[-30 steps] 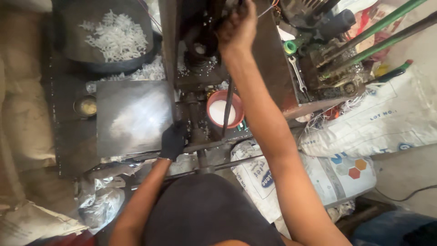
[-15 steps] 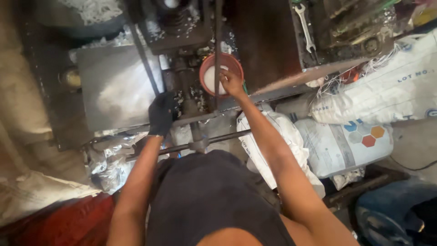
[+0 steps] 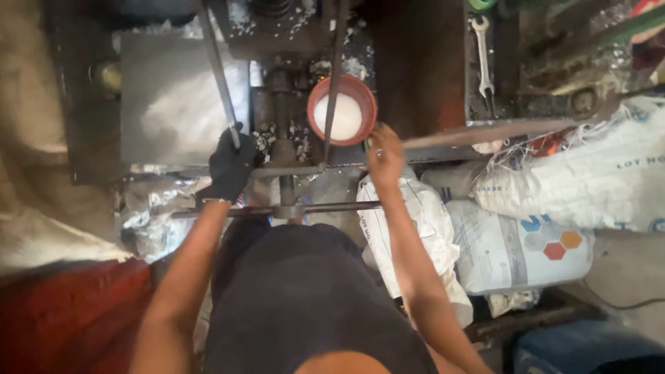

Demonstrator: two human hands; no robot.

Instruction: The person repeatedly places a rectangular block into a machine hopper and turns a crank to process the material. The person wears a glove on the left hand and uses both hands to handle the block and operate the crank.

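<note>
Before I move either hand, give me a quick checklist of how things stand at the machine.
1. Left hand, in a black glove, closed around the slanted metal rod: ok.
2. Right hand bare, at the rim of the red bowl: ok; whether it touches the rim, cannot tell.
3. Bowl upright, holding white material: ok.
4. Second rod crosses over the bowl, not clear of it: not ok.
5. Wrench lies on the bench, away from both hands: ok.

One head cam only, looking straight down from above the person. Close range; frame covers arms, machine (image 3: 284, 104), sacks (image 3: 554, 187).
</note>
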